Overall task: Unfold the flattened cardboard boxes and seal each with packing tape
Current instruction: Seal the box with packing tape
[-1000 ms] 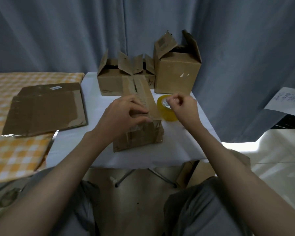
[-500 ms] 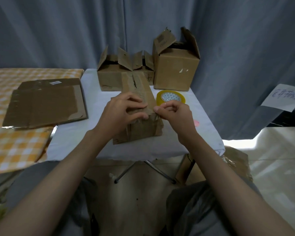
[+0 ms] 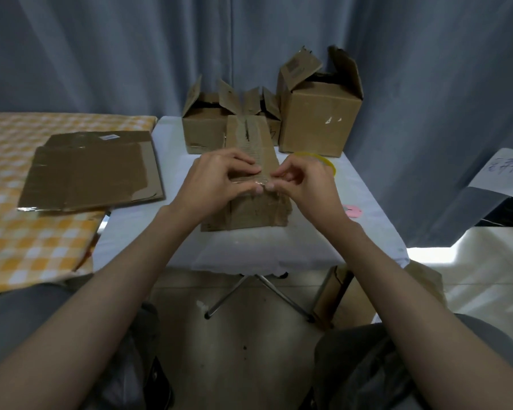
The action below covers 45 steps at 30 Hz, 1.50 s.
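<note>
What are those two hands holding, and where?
Both grip the small cardboard box at its near top edge: left hand on the left side, right hand pinching what looks like clear tape there.

The box (image 3: 251,184) under the hands is matt brown cardboard, scuffed, with glossy clear tape along its top. The tape roll (image 3: 323,161) looks shiny yellow plastic. White cloth covers the table (image 3: 279,250); its legs (image 3: 261,291) are bright metal.
</note>
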Motion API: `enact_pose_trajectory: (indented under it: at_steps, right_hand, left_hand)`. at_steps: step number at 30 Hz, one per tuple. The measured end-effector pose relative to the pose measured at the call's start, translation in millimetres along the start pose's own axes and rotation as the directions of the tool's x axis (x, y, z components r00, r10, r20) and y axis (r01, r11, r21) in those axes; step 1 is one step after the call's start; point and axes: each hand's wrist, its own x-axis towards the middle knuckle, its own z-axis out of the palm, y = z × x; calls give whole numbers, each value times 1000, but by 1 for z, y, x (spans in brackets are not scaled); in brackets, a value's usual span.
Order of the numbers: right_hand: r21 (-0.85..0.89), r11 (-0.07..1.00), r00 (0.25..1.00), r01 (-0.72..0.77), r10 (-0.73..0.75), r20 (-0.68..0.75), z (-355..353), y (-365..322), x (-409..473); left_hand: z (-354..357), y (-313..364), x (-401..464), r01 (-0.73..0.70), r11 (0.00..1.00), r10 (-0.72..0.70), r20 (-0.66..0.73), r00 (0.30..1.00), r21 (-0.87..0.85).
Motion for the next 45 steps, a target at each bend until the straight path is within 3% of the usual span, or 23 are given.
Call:
enact_pose_trajectory:
  at_steps: [4, 8, 11, 14, 19, 28, 32, 38, 45]
  right_hand:
    - [-75, 991, 993, 109, -105, 60, 2, 8, 2]
    - [-135, 964, 972, 231, -234, -7, 5, 16, -4]
    - [-158, 950, 958, 269, -280, -55, 8, 16, -9]
    - [-147, 959, 964, 243, -255, -71, 9, 17, -8]
    - [-64, 976, 974, 209, -214, -71, 8, 17, -8]
    - [-44, 986, 983, 161, -164, -78, 11, 12, -6]
    - [-46, 987, 985, 156, -159, -73, 10, 11, -7]
    - [22, 994, 989, 106, -103, -108, 13, 12, -9]
    - [160, 987, 991, -15, 37, -130, 15, 1, -13]
  left_hand:
    - [7, -1, -6, -26, 998, 30, -54, 998, 65]
    - [1, -4, -8, -30, 996, 27, 35, 999, 87]
    - [-6, -9, -17, 7, 994, -3, -32, 999, 108]
    - [-12, -13, -26, 55, 995, -45, -122, 992, 85]
    - [-30, -15, -32, 45, 998, -48, -74, 996, -38]
    - [-30, -14, -35, 95, 994, -100, -97, 990, -56]
    - [-25, -14, -29, 80, 997, -81, -185, 979, -13]
    - [-3, -2, -38, 314, 919, -376, -291, 880, -239]
    - [10, 9, -48, 342, 898, -427, -358, 830, -278]
